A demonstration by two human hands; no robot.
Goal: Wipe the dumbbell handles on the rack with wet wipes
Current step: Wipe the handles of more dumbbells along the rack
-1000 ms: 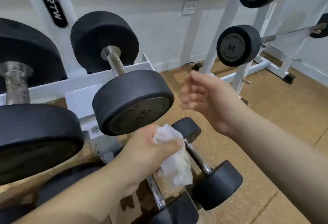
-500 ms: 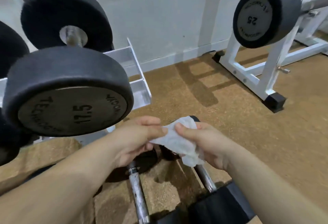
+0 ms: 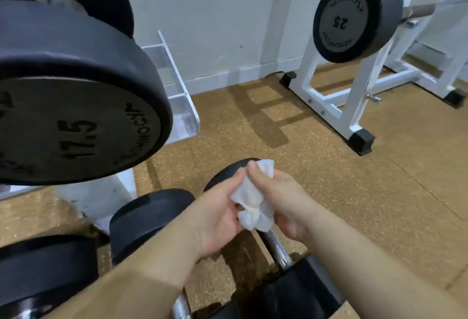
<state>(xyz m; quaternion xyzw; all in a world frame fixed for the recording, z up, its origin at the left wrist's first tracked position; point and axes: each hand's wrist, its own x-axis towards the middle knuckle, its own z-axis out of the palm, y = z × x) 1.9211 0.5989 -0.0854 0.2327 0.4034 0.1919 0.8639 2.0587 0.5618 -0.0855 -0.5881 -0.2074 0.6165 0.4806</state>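
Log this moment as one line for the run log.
left hand: holds wipe | right hand: pinches wipe | handle: under wipe, contact unclear

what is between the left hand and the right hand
In the head view, a crumpled wet wipe sits between the left hand and the right hand. Both pinch it, just above a dumbbell handle.
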